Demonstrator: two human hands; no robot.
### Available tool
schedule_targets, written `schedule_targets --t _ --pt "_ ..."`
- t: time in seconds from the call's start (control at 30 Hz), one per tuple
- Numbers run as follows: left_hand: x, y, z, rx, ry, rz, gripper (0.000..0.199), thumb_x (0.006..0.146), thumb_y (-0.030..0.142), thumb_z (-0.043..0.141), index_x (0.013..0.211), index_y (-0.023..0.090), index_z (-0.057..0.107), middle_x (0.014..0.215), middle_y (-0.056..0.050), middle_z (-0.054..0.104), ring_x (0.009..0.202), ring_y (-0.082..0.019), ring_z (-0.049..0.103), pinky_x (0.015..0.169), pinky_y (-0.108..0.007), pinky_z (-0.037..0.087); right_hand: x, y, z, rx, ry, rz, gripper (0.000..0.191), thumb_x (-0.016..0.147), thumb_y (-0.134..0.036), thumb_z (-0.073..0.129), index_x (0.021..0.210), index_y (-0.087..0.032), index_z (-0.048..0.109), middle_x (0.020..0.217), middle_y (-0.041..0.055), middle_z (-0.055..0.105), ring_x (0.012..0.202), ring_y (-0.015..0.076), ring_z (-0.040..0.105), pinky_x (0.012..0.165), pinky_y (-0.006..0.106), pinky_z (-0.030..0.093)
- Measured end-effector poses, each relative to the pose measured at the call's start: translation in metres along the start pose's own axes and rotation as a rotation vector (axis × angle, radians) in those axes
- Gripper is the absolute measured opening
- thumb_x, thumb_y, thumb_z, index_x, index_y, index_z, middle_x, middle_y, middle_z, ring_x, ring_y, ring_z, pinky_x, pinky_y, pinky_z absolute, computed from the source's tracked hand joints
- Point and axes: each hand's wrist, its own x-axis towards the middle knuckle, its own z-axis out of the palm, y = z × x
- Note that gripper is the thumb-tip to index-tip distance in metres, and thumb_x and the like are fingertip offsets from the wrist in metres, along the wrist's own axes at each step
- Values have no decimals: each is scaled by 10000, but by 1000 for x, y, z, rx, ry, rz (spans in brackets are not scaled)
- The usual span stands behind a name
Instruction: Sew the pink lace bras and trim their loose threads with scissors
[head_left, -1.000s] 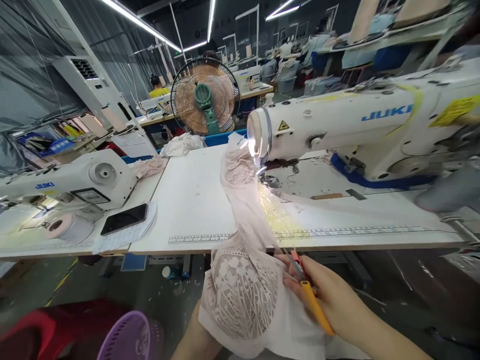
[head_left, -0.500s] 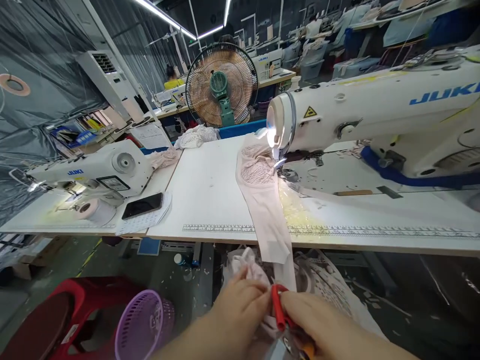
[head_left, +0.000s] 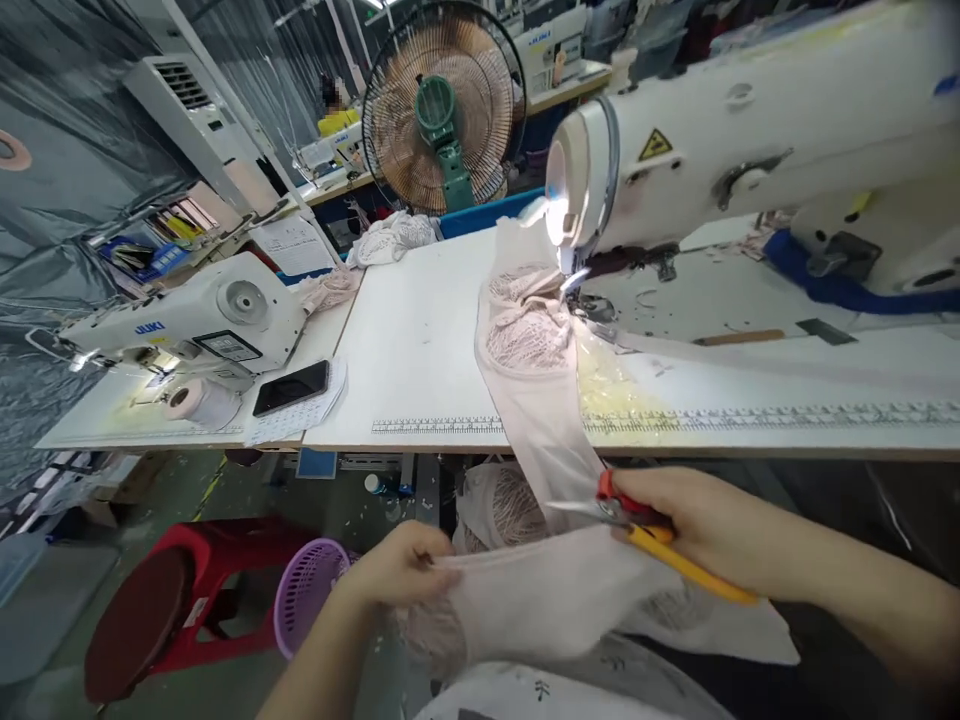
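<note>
My left hand pinches one end of a pale pink bra piece with lace parts, which is stretched across my lap. Scissors with red and orange handles are in my right hand, their blades apart and pointing left above the fabric's upper edge. The right fingers also seem to touch that edge. Another pale pink bra piece with a lace cup lies under the needle of the right sewing machine; its band hangs over the table edge behind the scissors.
A second sewing machine, a thread cone and a phone are on the left of the table. A fan stands behind. Below are a red stool and a purple basket. More lace fabric hangs under the edge.
My hands have moved apart, and the bunched fabric is now spread between them. The scissors have risen and turned, with blades now pointing left. The view has shifted downward.
</note>
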Motion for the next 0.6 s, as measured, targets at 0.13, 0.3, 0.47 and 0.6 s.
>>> schedule_targets --t 0.13,0.3,0.47,0.6 --pt "27 -1 0 271 -59 -116 238 832 344 495 818 144 622 890 -86 619 787 -178 582 712 -279 463 16 -8 -5 -123 -178 11 152 778 -267 437 643 -229 380 642 16 492 577 165 424 538 294 340" --pt "65 34 27 -48 50 116 249 880 355 496 1030 163 550 994 -93 631 888 -175 590 794 -295 479 24 -23 -6 -102 -265 21 259 789 -378 466 629 -218 342 631 -6 466 559 133 397 505 262 320" --pt "90 56 53 -569 199 124 336 798 475 634 821 161 515 788 -30 560 694 -108 518 637 -233 429 28 -26 -12 1 -284 48 222 743 -379 532 666 -211 410 663 -7 531 570 125 469 484 240 351" --pt "95 57 52 -789 144 47 370 708 435 745 749 146 518 711 1 538 612 -72 473 554 -193 364 27 -23 -17 40 -282 111 232 697 -297 595 629 -208 391 660 -9 547 578 130 511 479 241 371"
